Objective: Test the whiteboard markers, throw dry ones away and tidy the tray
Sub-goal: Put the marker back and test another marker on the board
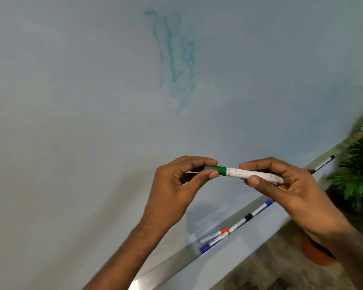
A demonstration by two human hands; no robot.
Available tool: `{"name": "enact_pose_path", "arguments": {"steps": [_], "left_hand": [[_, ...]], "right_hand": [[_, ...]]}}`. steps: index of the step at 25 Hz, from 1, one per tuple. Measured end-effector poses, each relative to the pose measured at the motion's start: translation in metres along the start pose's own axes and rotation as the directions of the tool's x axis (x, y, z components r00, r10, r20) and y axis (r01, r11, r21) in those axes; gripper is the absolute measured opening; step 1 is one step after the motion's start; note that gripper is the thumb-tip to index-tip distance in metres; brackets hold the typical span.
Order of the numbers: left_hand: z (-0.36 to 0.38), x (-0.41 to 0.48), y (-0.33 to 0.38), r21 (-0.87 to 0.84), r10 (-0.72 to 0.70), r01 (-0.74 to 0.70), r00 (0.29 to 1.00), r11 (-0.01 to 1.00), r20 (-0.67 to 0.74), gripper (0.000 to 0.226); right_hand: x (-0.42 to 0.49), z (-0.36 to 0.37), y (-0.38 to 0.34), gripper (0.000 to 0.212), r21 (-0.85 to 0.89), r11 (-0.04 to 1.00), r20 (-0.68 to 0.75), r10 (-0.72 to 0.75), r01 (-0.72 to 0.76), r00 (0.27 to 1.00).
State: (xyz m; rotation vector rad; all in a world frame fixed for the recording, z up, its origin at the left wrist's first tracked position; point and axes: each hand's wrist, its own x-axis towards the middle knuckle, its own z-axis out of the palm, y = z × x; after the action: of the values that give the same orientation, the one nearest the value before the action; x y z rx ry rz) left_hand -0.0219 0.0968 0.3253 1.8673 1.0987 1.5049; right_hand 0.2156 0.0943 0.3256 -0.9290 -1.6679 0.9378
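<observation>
Currently left hand (172, 181) pinches the green cap (215, 170), right hand (281, 185) grips the white barrel of the marker (237, 172), held level between fingertips. Tray (228, 248) with spare markers (216, 236) sits below the fingers; green scribble (176, 57) above.

Green potted plant (358, 164) at right, speckled floor (281, 266) below

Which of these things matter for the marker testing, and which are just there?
Part of the job: green marker held in left hand and right hand; scribble on the whiteboard; tray with spare markers.

Just there: plant; orange pot.
</observation>
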Motion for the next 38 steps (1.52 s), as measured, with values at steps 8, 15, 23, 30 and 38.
{"name": "enact_pose_path", "arguments": {"steps": [8,15,23,30,38], "left_hand": [[0.099,-0.019,-0.051,-0.321,-0.489,0.497,0.865,0.806,0.110,0.029],[0.217,-0.025,-0.082,-0.508,-0.656,0.669,0.716,0.543,0.241,0.030],[0.352,-0.026,-0.109,-0.512,-0.767,0.775,0.565,0.369,0.303,0.032],[0.446,-0.034,-0.130,-0.340,-0.771,0.821,0.558,0.459,0.306,0.023],[0.541,-0.024,-0.174,-0.100,-0.807,0.906,0.412,0.410,0.422,0.019]], "right_hand": [[-0.038,-0.037,0.080,0.031,0.326,0.930,-0.294,0.268,-0.168,0.918],[-0.077,-0.100,0.140,0.034,0.571,0.813,-0.548,0.480,-0.113,0.685],[-0.124,-0.189,0.215,0.018,0.453,0.858,-0.708,0.511,-0.242,0.487],[-0.175,-0.249,0.272,0.015,0.454,0.808,-0.744,0.576,-0.375,0.339],[-0.200,-0.303,0.334,0.009,0.588,0.680,-0.721,0.686,-0.438,0.097]]}}
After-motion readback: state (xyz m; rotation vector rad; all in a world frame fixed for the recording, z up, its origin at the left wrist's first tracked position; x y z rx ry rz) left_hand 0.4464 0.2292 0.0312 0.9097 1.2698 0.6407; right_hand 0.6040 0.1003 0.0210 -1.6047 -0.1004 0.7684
